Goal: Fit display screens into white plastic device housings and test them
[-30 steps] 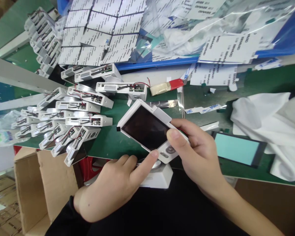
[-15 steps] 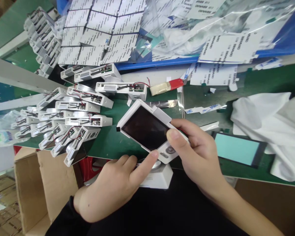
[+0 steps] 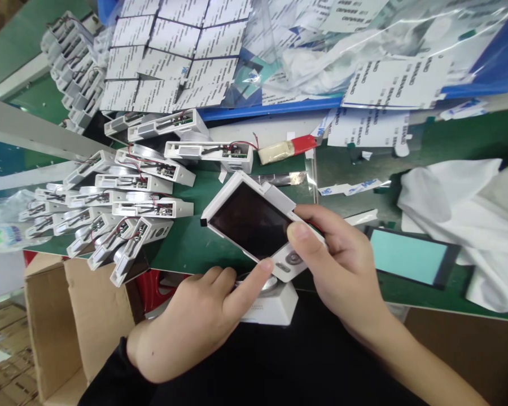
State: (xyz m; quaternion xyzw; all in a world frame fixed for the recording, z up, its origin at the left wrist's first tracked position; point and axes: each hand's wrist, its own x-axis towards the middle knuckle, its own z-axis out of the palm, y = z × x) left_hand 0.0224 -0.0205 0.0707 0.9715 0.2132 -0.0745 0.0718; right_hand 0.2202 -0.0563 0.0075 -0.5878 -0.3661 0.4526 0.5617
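Observation:
A white digital camera [image 3: 254,217] with a dark screen is tilted over the front of the table. My right hand [image 3: 342,259] grips its button end, with the thumb on the front beside the screen. My left hand [image 3: 198,316] is closed at its lower edge; a fingertip presses next to the buttons, and the curled fingers are partly hidden. Just below, a second white camera body [image 3: 275,307] with a silver ring shows partly behind the left hand. Whether that hand also grips this body, I cannot tell.
Several open white camera bodies [image 3: 152,207] with red wires stand at left. A red-handled brush [image 3: 290,149] lies behind the held camera. Printed-backed sheets [image 3: 173,39] fill the blue tray [image 3: 275,108]. A white cloth [image 3: 444,192] and a teal film piece [image 3: 408,256] lie right; a cardboard box [image 3: 97,321] stands lower left.

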